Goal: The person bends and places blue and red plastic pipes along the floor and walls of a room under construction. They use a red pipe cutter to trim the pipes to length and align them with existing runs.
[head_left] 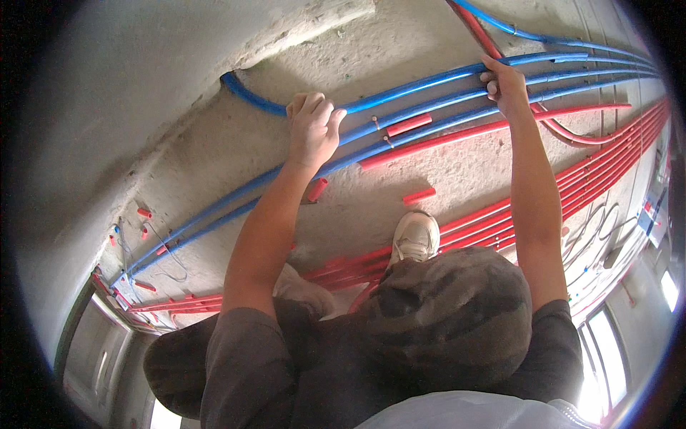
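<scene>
1. The rough concrete floor (pixel 357 193) is crossed by several long lines of pipe, with a grey wall (pixel 121 107) at the left.
2. The outer blue pipe (pixel 421 84), nearest the wall, is bent out from the wall's foot and carried rightward beneath both hands; two more blue pipes (pixel 429 131) are laid beside it.
3. A bundle of red pipes (pixel 600 175) is set nearer the body, with a light-coloured shoe (pixel 414 239) placed beside it.
4. Both forearms are stretched forward and set well apart, the left slanted rightward, the right slanted slightly left.
5. The left hand (pixel 313 129) is closed over the outer blue pipe, its back turned up, fingers curled and thumb pointed right.
6. The right hand (pixel 504 82) is bent leftward at the same pipe, fingers curled; whether it is fully gripped cannot be told.
7. Short red pieces (pixel 419 195) are scattered about.
</scene>
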`<act>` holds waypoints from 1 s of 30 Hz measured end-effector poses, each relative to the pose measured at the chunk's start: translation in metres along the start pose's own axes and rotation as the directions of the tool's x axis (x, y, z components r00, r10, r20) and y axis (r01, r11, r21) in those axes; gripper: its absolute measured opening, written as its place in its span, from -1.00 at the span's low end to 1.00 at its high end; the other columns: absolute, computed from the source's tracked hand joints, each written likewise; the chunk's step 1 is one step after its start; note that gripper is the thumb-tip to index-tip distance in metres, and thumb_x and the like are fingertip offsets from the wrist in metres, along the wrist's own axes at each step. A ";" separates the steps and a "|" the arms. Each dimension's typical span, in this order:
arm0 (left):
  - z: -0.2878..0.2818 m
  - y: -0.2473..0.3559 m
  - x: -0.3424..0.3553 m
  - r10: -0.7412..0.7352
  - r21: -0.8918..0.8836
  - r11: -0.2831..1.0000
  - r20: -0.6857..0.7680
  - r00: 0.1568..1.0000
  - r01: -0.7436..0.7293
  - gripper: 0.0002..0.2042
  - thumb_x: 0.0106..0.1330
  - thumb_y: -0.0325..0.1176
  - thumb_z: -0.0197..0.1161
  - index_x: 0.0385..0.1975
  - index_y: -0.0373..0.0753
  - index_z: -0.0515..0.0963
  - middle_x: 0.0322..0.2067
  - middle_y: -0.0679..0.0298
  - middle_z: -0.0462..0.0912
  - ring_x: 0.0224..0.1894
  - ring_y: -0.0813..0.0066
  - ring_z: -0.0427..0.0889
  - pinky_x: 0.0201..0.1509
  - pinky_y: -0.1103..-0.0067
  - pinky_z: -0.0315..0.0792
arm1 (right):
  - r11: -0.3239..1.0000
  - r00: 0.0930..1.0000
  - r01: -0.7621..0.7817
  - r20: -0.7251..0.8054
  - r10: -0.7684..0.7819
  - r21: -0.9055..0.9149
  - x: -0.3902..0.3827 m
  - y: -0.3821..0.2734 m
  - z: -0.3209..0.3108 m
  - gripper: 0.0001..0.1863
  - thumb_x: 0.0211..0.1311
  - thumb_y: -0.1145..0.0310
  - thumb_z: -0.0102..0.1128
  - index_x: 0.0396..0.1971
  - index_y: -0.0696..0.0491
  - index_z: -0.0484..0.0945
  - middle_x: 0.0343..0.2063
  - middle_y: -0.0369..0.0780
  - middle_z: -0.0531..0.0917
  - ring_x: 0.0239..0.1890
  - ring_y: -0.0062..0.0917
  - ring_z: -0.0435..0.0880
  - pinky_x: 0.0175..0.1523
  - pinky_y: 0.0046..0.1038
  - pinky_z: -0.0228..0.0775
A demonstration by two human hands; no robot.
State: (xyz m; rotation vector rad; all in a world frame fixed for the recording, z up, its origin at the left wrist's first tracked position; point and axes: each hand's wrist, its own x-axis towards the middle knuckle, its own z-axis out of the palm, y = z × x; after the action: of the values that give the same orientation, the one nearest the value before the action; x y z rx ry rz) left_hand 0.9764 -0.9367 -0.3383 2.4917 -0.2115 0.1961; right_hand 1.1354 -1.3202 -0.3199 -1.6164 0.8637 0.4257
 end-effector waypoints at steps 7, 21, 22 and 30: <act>0.001 -0.002 -0.002 -0.021 0.009 1.000 0.015 1.000 0.021 -0.86 0.25 -0.34 0.39 -0.38 -0.20 0.55 -0.25 0.23 0.54 -0.05 0.13 0.51 0.07 0.19 0.29 | 1.000 1.000 -0.011 0.001 0.011 -0.011 0.003 0.000 0.000 -0.72 0.21 0.23 0.53 -0.42 0.06 0.60 -0.59 -0.24 0.63 -0.79 -0.68 0.37 -0.71 -0.55 0.09; 0.000 -0.004 0.001 -0.004 -0.052 0.999 -0.032 0.999 0.002 -0.85 0.13 -0.43 0.45 -0.42 -0.19 0.56 -0.28 0.27 0.52 -0.07 0.15 0.52 0.05 0.24 0.29 | 1.000 1.000 -0.013 -0.004 0.013 -0.018 0.001 0.000 0.000 -0.74 0.20 0.22 0.53 -0.44 0.02 0.60 -0.60 -0.27 0.63 -0.78 -0.70 0.38 -0.70 -0.57 0.11; 0.000 -0.002 0.001 -0.008 -0.064 0.998 -0.032 0.999 0.006 -0.86 0.14 -0.43 0.44 -0.42 -0.19 0.56 -0.28 0.27 0.53 -0.07 0.15 0.52 0.06 0.24 0.29 | 1.000 1.000 -0.021 -0.007 0.021 -0.019 0.002 0.000 0.000 -0.74 0.20 0.22 0.53 -0.43 0.02 0.60 -0.60 -0.27 0.63 -0.77 -0.71 0.38 -0.70 -0.58 0.11; -0.005 -0.001 0.001 -0.018 -0.046 0.999 0.002 1.000 0.018 -0.88 0.24 -0.39 0.36 -0.29 -0.26 0.65 -0.21 0.21 0.58 -0.02 0.13 0.55 0.12 0.21 0.35 | 0.999 1.000 -0.012 0.014 0.012 -0.032 -0.001 -0.002 -0.002 -0.75 0.22 0.22 0.51 -0.39 0.02 0.62 -0.60 -0.28 0.64 -0.75 -0.72 0.40 -0.69 -0.60 0.15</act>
State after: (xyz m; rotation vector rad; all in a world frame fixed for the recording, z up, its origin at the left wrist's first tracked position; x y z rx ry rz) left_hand 0.9767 -0.9335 -0.3348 2.4469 -0.1919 0.1803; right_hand 1.1357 -1.3221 -0.3171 -1.6360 0.8598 0.4612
